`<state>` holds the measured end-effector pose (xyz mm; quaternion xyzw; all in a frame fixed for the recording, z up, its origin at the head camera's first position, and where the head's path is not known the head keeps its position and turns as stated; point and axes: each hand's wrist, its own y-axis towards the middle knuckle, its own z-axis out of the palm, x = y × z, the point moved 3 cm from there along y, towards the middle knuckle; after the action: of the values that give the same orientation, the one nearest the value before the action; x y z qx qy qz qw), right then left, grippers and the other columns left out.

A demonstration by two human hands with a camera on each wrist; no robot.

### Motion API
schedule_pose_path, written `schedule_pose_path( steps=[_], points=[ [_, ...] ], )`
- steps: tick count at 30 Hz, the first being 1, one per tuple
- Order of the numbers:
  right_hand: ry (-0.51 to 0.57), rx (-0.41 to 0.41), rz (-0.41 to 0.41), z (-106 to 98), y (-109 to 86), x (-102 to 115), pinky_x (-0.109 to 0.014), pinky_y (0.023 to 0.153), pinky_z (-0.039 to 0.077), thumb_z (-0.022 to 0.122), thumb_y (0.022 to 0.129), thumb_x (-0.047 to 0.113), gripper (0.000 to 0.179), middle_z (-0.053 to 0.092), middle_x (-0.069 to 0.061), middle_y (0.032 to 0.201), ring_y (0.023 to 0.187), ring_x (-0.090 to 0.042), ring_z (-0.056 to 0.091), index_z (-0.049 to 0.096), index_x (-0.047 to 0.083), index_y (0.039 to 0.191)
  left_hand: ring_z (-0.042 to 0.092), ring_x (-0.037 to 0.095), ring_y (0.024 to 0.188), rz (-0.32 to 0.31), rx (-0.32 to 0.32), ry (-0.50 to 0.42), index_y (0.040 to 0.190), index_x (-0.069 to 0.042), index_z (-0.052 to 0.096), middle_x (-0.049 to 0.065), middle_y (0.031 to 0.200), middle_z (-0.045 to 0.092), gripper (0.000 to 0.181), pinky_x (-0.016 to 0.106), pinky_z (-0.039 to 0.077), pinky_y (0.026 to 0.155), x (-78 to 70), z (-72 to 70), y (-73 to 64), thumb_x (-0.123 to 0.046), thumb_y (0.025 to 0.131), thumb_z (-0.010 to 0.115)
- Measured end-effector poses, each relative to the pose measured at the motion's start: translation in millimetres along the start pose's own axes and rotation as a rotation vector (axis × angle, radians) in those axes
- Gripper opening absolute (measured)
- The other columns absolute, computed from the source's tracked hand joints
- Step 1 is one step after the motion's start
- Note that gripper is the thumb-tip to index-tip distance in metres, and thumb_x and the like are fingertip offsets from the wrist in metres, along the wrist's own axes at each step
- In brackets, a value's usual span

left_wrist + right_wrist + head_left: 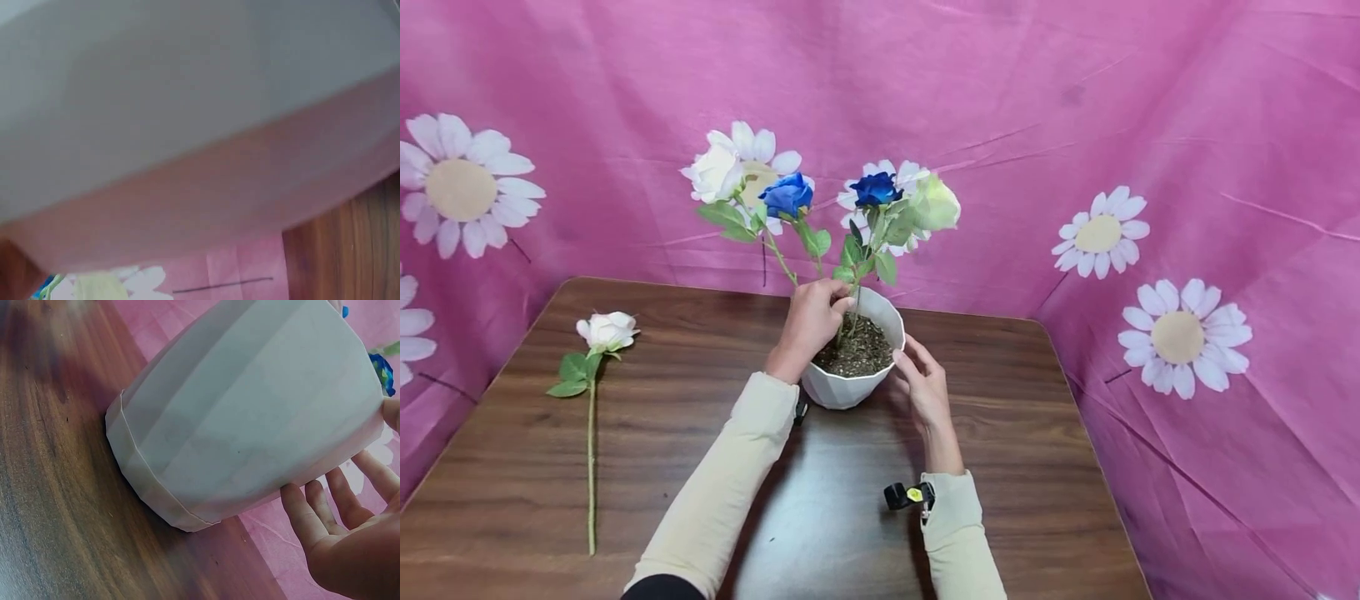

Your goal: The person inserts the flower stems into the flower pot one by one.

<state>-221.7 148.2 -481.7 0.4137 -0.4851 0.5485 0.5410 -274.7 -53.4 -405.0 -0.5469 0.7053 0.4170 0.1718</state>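
Observation:
A white faceted flower pot (842, 392) filled with dark soil (857, 354) stands on the table. My left hand (812, 321) is over its left rim, fingertips pinching at a rose stem; the hand hides which one. The stems of a white rose (713, 173) and a blue rose (787, 197) run down behind that hand. A darker blue rose (877, 190) and a pale green rose (936, 203) rise from the pot, leaning right. My right hand (925, 387) holds the pot's right side, thumb at the rim and fingers (303, 515) against the outer wall.
Another white rose (607, 332) with a long stem lies on the left of the wooden table (1015, 433). Behind hangs a pink cloth (1000, 83) printed with daisies. A black wrist camera (906, 496) sits at the right sleeve. My forearm blurs most of the left wrist view.

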Motion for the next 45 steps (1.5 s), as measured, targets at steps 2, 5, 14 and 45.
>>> schedule_pose_path(
  steps=[2,5,14,45],
  points=[
    [-0.002,-0.004,0.001,-2,-0.4,1,-0.037,0.09,0.059,0.063,0.099,0.006,0.046,0.057,-0.025,0.132,0.104,-0.025,0.065,0.054,-0.002,0.143,0.07,0.031,0.092,0.007,-0.009,0.019,0.11,0.0,0.076,0.012,0.097,0.075,0.022,0.047,0.055,0.086,0.8,-2.6,-2.5,-0.01,0.091,0.077],
    [-0.012,-0.004,-0.006,-4,-1.0,2,-0.044,0.096,0.057,0.063,0.099,0.007,0.046,0.056,-0.025,0.134,0.106,-0.024,0.064,0.053,-0.002,0.143,0.07,0.03,0.092,-0.01,-0.026,0.01,0.116,0.0,0.074,0.012,0.098,0.075,0.029,0.047,0.055,0.088,4.7,-8.0,-6.9,-0.011,0.09,0.078],
    [-0.023,0.009,0.004,-1,0.9,0,-0.057,0.104,0.048,0.062,0.099,0.007,0.046,0.054,-0.021,0.141,0.113,-0.031,0.061,0.054,-0.001,0.144,0.071,0.029,0.085,-0.109,-0.097,-0.166,0.112,0.002,0.074,0.014,0.098,0.075,0.023,0.042,0.058,0.081,23.2,-39.8,-24.2,-0.005,0.091,0.076],
    [-0.004,0.024,-0.045,-1,0.0,-1,-0.049,0.097,0.055,0.071,0.095,0.019,0.052,0.057,-0.021,0.137,0.109,-0.028,0.064,0.058,0.001,0.141,0.061,-0.007,0.076,-0.421,-0.228,-0.287,0.118,0.011,0.067,-0.012,0.088,0.068,0.029,0.017,0.058,0.068,124.5,-143.6,-114.2,-0.009,0.097,0.069]
  ],
)
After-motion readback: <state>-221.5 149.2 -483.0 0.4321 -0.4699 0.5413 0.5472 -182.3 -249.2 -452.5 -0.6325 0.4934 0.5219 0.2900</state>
